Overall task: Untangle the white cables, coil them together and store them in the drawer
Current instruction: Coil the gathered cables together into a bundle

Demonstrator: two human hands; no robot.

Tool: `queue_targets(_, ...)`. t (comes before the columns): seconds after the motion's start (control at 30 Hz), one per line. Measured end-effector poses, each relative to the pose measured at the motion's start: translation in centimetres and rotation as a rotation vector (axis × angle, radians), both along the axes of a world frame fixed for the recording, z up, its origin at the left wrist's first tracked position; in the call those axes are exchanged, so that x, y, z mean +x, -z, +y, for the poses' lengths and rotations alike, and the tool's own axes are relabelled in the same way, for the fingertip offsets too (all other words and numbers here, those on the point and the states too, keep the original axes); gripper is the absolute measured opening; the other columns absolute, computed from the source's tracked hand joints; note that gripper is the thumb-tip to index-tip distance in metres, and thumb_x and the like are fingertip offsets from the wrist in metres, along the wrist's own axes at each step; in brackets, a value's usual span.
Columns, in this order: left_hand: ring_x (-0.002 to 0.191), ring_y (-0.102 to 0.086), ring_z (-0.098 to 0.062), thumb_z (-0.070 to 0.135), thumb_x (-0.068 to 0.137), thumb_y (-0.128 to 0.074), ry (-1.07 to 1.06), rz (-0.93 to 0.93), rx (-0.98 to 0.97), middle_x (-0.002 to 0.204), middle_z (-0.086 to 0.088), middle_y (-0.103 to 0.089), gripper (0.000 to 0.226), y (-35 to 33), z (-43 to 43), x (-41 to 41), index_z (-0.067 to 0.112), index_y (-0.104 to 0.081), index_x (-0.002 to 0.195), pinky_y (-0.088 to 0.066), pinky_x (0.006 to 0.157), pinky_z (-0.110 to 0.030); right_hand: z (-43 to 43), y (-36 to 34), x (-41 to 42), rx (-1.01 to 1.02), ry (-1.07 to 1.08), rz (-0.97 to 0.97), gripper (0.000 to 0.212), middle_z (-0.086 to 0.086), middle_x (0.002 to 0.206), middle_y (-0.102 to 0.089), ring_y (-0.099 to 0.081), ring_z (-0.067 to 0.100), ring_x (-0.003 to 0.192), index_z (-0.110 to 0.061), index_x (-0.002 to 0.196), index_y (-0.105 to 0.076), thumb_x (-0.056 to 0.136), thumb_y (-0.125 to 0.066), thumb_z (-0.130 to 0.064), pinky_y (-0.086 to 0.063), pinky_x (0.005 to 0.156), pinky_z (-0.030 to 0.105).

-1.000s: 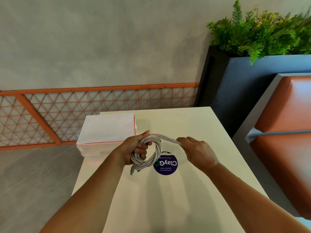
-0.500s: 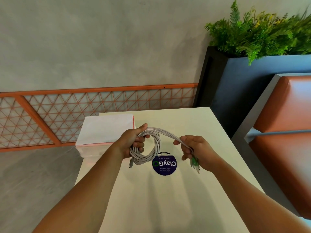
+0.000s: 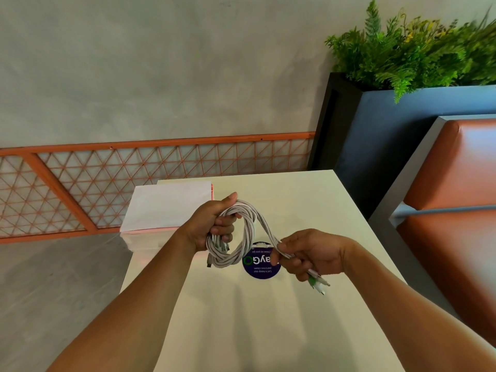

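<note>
Both hands on the cables, coil held up over the bench.

Left hand [image 3: 214,224] is fisted round the top of the coiled white cables [image 3: 245,237], thumb over the bundle; the loops hang below the fist, one plug end dangling at lower left. Right hand [image 3: 311,253] has its fingers curled round the loose strands coming off the coil; green-and-white plugs [image 3: 318,284] stick out under the palm. Coil is above the bench [image 3: 295,331], over a round blue sticker [image 3: 261,268] (partly hidden). White box [image 3: 166,208] at the bench's far-left corner.
</note>
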State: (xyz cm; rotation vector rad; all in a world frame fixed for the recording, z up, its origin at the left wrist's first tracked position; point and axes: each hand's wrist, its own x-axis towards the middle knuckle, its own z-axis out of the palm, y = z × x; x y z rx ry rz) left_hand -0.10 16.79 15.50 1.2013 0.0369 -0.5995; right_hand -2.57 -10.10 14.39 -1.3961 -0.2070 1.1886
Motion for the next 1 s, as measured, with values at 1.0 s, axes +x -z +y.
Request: queue_targets(1.0, 0.041, -0.026, -0.011, 0.052, 0.096, -0.054, -0.160, -0.063, 0.173, 0.052, 0.000, -0.026, 0.054, 1.1, -4.4, -1.1, 0.001, -0.067, 0.084, -0.040, 0.049, -0.027, -0.3, 4.1, 0.4, -1.017, 0.484, -1.103, 0.024, -0.003, 0.072, -0.065, -0.060, 0.019, 0.062, -0.013, 0.084, -0.069, 0.099, -0.052, -0.022, -0.044, 0.053, 0.027)
